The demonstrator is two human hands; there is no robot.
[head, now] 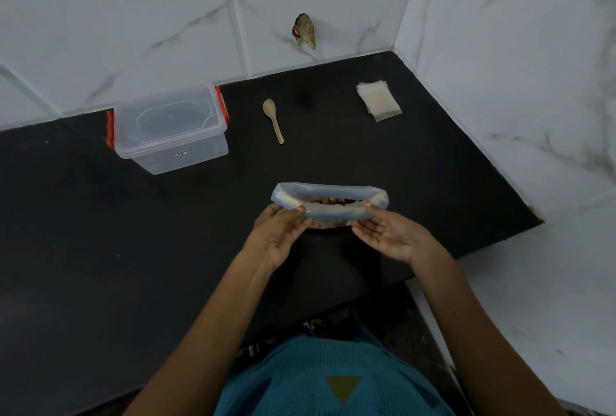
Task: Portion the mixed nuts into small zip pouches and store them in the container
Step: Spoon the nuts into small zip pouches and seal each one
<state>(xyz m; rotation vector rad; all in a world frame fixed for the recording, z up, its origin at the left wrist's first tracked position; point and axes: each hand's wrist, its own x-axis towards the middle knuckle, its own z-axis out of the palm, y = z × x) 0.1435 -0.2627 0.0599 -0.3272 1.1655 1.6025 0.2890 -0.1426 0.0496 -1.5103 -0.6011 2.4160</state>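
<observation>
The person is standing at a black counter (100,232). Both hands are holding a big see-through bag (333,189) near the middle of the counter. The bag is standing up with its mouth open, and brown mixed nuts (328,200) are showing inside.

The left hand (283,232) is pinching the near edge of the bag at the bag's 8 o'clock side, with the thumb on top and the fingers under. The right hand (390,235) is pinching the same edge at the 4 o'clock side in the same way.

From the bag, a clear container (170,128) with red clips is sitting at 10 o'clock, by the white wall (150,15), and its lid is on. A small wooden spoon (274,118) is lying flat at 11 o'clock, just right of the container. A little stack of zip pouches (378,100) is lying at 1 o'clock, near the corner. The spoon, the pouches and the container are all lying apart from each other.
</observation>
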